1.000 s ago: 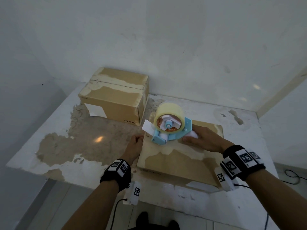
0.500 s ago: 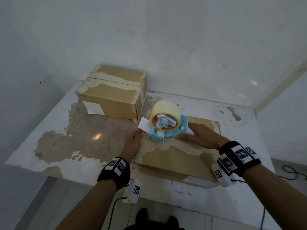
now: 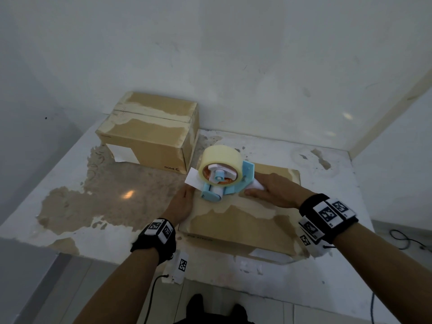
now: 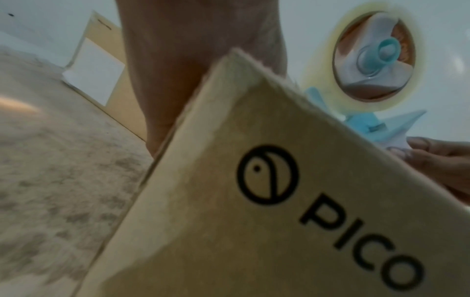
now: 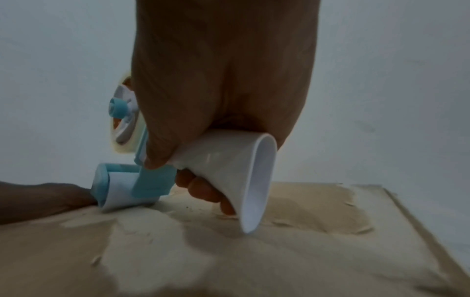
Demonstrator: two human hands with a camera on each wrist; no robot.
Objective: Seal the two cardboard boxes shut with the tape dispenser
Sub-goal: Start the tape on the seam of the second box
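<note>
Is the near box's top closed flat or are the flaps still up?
Closed flat. The near box shows a level top, and the tape dispenser rests on it, gripped by the right hand.

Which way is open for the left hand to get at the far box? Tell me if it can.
Probably yes. The left hand rests at the near box's left edge, and only bare tabletop lies between it and the far box; the tape dispenser sits to the right.

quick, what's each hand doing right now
Left hand: open, fingers laid flat against the left end of the near cardboard box.
Right hand: grip closed round the white handle of the tape dispenser.
</note>
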